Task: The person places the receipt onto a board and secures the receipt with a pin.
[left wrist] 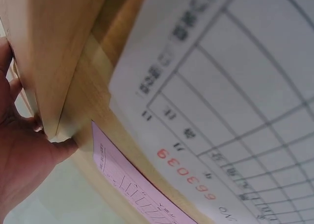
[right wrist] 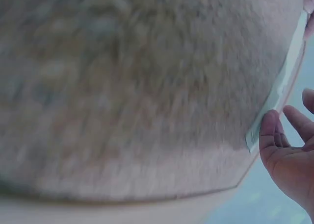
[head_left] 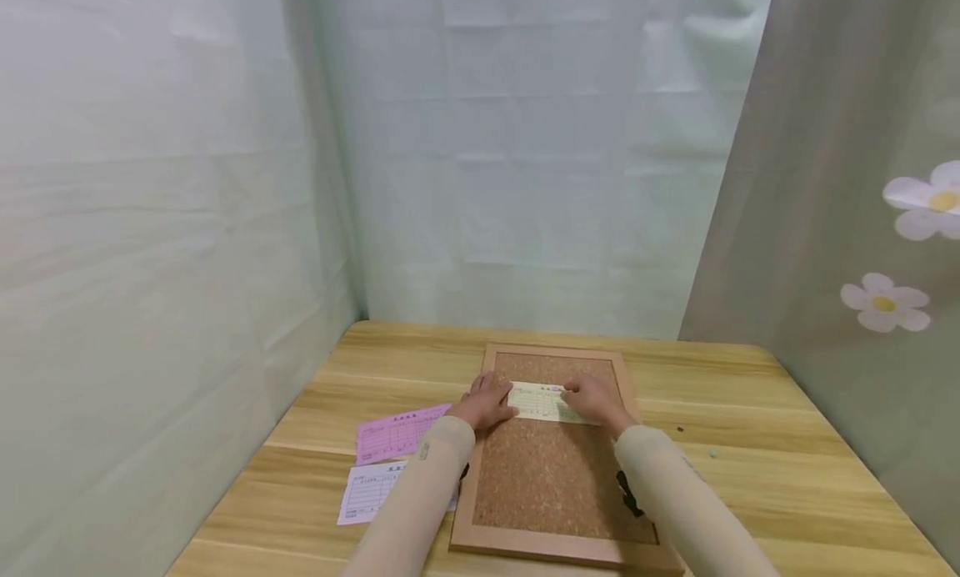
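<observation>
A pale yellow printed slip (head_left: 536,400) lies across the upper part of a wood-framed cork board (head_left: 551,477). At the slip's left end is my left hand (head_left: 483,400); in the left wrist view its thumb (left wrist: 65,149) is spread along the outside of the frame, the other fingers over it. My right hand (head_left: 596,402) touches the slip near its top right, thumb (right wrist: 269,128) against the paper and other fingers extended in the right wrist view. A small purplish spot (head_left: 557,388) shows on the slip beside the right fingertips.
Left of the board lie a pink slip (head_left: 393,437) and a white slip (head_left: 367,489), both partly behind the left sleeve. A small dark bit (head_left: 680,428) and a teal bit (head_left: 712,454) are on the wooden table (head_left: 787,494) to the right. Curtains (head_left: 525,185) surround the table.
</observation>
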